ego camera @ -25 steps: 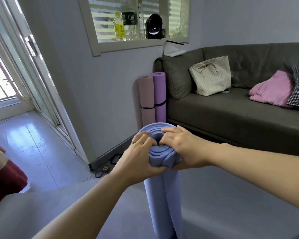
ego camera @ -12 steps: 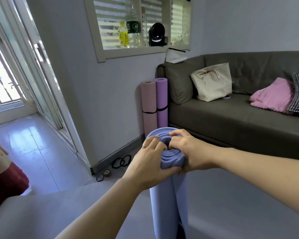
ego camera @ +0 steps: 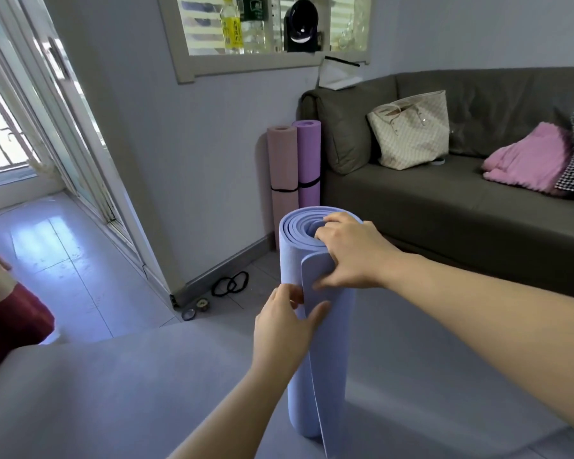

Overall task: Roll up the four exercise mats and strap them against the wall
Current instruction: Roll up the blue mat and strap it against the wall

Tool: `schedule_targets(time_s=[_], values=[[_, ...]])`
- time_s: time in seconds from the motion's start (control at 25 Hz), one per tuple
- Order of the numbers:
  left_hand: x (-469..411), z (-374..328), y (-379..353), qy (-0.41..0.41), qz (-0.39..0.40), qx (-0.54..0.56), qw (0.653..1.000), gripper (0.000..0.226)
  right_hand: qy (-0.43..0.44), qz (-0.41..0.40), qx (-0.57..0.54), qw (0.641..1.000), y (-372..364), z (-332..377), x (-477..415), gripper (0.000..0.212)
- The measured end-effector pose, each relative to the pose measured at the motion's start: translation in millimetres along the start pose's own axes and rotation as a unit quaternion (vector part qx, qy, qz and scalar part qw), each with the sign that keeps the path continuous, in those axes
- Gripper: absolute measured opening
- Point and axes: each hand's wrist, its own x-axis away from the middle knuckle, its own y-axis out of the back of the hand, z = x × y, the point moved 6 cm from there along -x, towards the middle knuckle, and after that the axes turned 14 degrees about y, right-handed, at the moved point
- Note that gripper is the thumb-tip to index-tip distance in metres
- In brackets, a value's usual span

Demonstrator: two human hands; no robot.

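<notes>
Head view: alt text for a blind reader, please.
A rolled blue mat stands upright, the right hand gripping its top, the left hand pinching its loose edge. Two strapped mats stand against the wall beside a sofa.

Grey sofa (ego camera: 444, 207) against pale wall (ego camera: 193, 154); sunlit tiled floor (ego camera: 57, 246).

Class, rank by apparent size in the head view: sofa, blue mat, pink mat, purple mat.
1. sofa.
2. blue mat, enlarged by nearness to the camera.
3. pink mat and purple mat look alike; no ranking between them.
</notes>
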Motion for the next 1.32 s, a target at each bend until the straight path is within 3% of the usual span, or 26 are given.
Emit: schedule_targets(time_s=[0.12, 0.28, 0.36, 0.52, 0.68, 0.84, 0.92, 1.0, 1.08, 1.16, 1.32], values=[[-3.5, -9.4, -0.4, -0.004, -0.057, -0.010, 0.998, 0.024, -0.001, 0.014, -0.015, 1.000, 3.1, -4.0, -2.3, 0.053], [-7.8, -22.7, 11.8, -0.210, -0.040, -0.058, 0.975, 0.013, 0.029, 0.024, -0.078, 0.996, 4.0, -4.8, 1.1, 0.054], [-10.8, -23.5, 17.3, -0.252, -0.020, -0.090, 0.963, 0.016, 0.043, 0.007, -0.115, 0.992, 2.1, -5.6, 5.2, 0.054], [-13.9, -26.2, 22.1, -0.264, -0.030, -0.132, 0.955, 0.019, 0.065, -0.016, -0.124, 0.990, 2.0, -3.0, 12.4, 0.053], [-12.9, -26.0, 24.1, -0.273, -0.040, -0.139, 0.951, 0.024, 0.083, 0.056, -0.161, 0.982, 6.5, -9.0, 20.7, 0.041], [-16.4, -32.5, 27.6, -0.250, -0.009, -0.101, 0.963, 0.023, 0.045, -0.034, -0.212, 0.976, 1.7, -14.5, 28.1, 0.027], [-20.8, -44.4, 36.5, -0.228, 0.029, -0.057, 0.972, 0.036, 0.024, -0.072, -0.213, 0.974, 0.1, -13.8, 33.4, 0.028], [-20.6, -57.6, 47.1, -0.224, 0.065, -0.065, 0.970, 0.068, 0.020, -0.085, -0.204, 0.975, 0.8, -11.9, 36.7, 0.029], [-17.5, -67.9, 50.7, -0.261, 0.066, -0.206, 0.941, 0.083, 0.026, -0.090, -0.194, 0.976, 2.2, -6.2, 37.4, 0.031], [-12.9, -78.4, 51.5, -0.313, 0.038, -0.351, 0.882, 0.073, 0.035, -0.092, -0.176, 0.979, 3.7, 2.2, 38.3, 0.039], [-8.4, -83.0, 43.8, -0.297, 0.104, -0.425, 0.849, 0.065, 0.052, -0.056, -0.100, 0.992, 5.7, 15.0, 48.1, 0.056]])
